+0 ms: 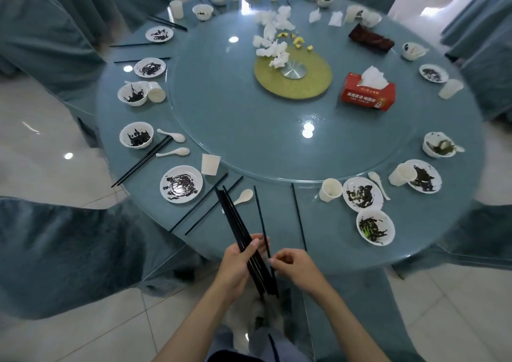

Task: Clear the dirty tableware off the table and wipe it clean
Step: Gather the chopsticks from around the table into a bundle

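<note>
Left hand (pixel 238 264) sits over the near rim of the round teal glass-topped table (pixel 279 217), with fingers and thumb wrapped round a bundle of long black chopsticks (pixel 235 223). The bundle's tips fan out up and left over the table edge and the butt ends hang below the palm.

Right hand (pixel 293 267) is just beside it, with fingers curled. The fingertips look to be pinching the near end of a single black chopstick (pixel 260 214) that runs along the bundle's right side, though the contact is small in frame.

- Still on the table near the hands: another lone black chopstick (pixel 299 217) to the right, a loose pair of black chopsticks (pixel 199 203) lying diagonally to the left, and a white ceramic spoon (pixel 243 195) between that pair and the bundle.
- A white plate smeared with dark sauce (pixel 181 184) and a white paper cup (pixel 210 163) sit left of that.
- More dirty white plates, bowls, cups and spoons ring the rim.
- On the round glass turntable (pixel 235 112): a red tissue box (pixel 368 92) and crumpled white tissues (pixel 273 43).
</note>
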`<state>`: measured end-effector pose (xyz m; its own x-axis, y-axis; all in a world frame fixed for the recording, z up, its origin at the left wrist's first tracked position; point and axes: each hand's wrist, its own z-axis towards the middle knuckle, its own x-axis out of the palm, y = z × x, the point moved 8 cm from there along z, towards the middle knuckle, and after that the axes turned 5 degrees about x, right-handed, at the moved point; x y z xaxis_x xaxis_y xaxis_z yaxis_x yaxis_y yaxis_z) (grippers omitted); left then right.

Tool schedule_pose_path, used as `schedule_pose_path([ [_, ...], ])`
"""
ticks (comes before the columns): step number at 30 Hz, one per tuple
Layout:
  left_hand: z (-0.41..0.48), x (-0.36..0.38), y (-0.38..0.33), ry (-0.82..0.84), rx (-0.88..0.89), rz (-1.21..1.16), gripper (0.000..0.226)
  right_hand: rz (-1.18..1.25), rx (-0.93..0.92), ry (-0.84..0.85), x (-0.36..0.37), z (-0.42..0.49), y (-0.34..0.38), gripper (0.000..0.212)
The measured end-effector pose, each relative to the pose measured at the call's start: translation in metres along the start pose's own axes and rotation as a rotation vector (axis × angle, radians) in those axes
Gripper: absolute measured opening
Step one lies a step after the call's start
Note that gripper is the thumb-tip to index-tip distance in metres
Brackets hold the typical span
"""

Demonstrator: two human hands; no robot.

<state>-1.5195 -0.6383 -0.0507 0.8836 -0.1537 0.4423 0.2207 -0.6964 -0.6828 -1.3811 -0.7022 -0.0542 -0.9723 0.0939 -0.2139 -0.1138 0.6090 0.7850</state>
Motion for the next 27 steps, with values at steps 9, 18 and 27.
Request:
schedule_pose_path([
  [9,-0.002,-0.018,-0.003,0.016,-0.024,0.095,0.021,-0.147,-0.085,0.057,0.022,0.002,0.027,0.008],
  [18,-0.010,-0.065,-0.021,-0.101,-0.004,-0.003,0.019,-0.297,0.193,-0.608,-0.086,0.064,-0.031,0.016],
  [27,-0.024,-0.089,-0.037,-0.110,0.028,-0.002,0.023,-0.584,0.426,-0.522,-0.092,0.103,-0.057,0.026],
])
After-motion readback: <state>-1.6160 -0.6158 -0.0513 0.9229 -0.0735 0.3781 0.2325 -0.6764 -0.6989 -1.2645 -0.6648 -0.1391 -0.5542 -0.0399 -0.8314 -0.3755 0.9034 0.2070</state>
